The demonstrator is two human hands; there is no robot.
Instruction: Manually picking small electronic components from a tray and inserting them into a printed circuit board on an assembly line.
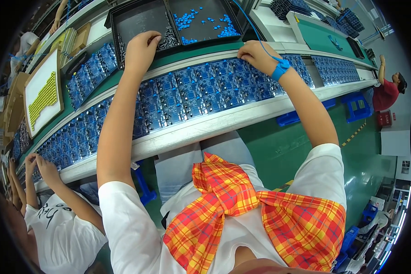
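My left hand (140, 51) is at the near edge of a divided black tray (139, 19), its thumb and fingers pinched beside a pile of small dark parts (169, 39). Whatever sits between those fingertips is too small to make out. Below both hands, blue circuit boards (201, 91) run in a long row along the line. Over their far edge my right hand (259, 55) is closed, fingertips pressed down near the boards; anything in them is hidden. A blue wrist strap (281, 69) with a cord circles my right wrist. Small blue parts (186, 21) lie scattered in the tray's right compartment.
A pale metal rail (223, 119) borders the near side. Another board panel (92, 73) leans at the left, beside a framed sheet of yellow pieces (43, 98). A co-worker's hands (43, 168) reach over the line at left. Blue stools (356, 107) stand right.
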